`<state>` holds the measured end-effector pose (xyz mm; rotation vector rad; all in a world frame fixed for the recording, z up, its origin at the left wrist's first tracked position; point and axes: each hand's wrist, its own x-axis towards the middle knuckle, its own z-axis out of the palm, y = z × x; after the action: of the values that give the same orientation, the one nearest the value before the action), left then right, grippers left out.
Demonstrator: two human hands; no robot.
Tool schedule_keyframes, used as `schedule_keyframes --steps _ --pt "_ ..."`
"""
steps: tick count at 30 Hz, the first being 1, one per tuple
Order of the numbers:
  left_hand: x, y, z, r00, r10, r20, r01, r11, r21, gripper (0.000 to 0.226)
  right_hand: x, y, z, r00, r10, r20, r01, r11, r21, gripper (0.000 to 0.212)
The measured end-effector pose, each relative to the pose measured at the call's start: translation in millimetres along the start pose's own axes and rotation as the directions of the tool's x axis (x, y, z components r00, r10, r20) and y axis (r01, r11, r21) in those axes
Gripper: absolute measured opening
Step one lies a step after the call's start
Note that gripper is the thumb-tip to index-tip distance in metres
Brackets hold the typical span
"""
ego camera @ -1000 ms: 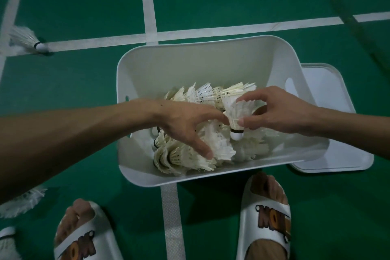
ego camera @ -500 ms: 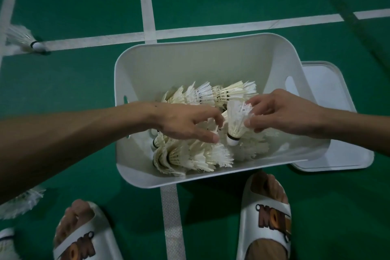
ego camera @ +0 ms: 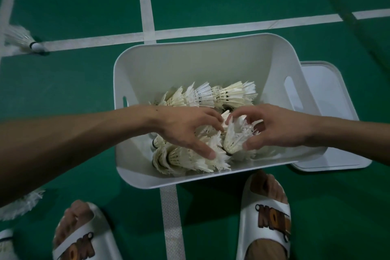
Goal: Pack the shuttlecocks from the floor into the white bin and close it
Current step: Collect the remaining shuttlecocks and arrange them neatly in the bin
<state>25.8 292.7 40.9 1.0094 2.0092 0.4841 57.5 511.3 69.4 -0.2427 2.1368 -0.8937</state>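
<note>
Shuttlecock (ego camera: 237, 137) pinched in right hand (ego camera: 280, 129), inside white bin (ego camera: 190, 63), left hand (ego camera: 183, 129) loosely spread on the pile (ego camera: 190, 159)

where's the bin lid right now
In the head view, the lid lies flat on the green floor at the right, beside the white bin, whose right wall partly hides it.
</note>
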Motion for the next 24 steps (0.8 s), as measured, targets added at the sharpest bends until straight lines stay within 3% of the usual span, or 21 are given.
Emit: schedule_keyframes --steps 3,6,9,12,15,18,24 --pt "-1.5 0.8 -2.1 1.000 0.005 0.011 -0.005 1.000 -0.015 0.076 -0.3 0.3 -1.4 0.999 0.051 -0.009 -0.048 0.983 0.177 0.049" --pt "-1.3 0.1 -1.9 1.000 -0.003 -0.004 0.003 1.000 -0.023 0.072 -3.1 3.7 4.0 0.993 0.087 0.081 -0.104 0.970 0.222 0.046" --pt "0.9 2.7 3.3 0.999 0.007 -0.041 -0.006 1.000 0.009 0.066 -7.1 3.1 13.9 0.992 0.051 0.119 -0.055 0.998 0.034 0.046" --pt "2.5 3.4 7.2 0.999 0.010 -0.040 -0.008 0.999 0.051 0.066 -4.2 -2.6 10.2 0.991 0.061 0.117 -0.044 0.989 -0.143 0.061" --pt "-2.0 1.9 1.0 1.000 0.001 -0.014 -0.001 1.000 -0.014 0.070 -2.4 -5.5 -0.6 0.978 0.113 0.175 -0.077 0.977 -0.199 0.068" --pt "-6.4 -2.3 -4.2 1.000 -0.003 -0.003 0.003 0.988 -0.153 0.064 -0.6 -3.7 -3.7 0.974 0.156 0.166 -0.106 0.955 -0.278 0.057" --pt "-0.4 1.0 0.6 0.998 -0.008 -0.055 0.002 0.995 -0.103 0.058 2.9 -2.5 0.9 0.974 0.163 0.160 -0.138 0.978 -0.159 0.068"
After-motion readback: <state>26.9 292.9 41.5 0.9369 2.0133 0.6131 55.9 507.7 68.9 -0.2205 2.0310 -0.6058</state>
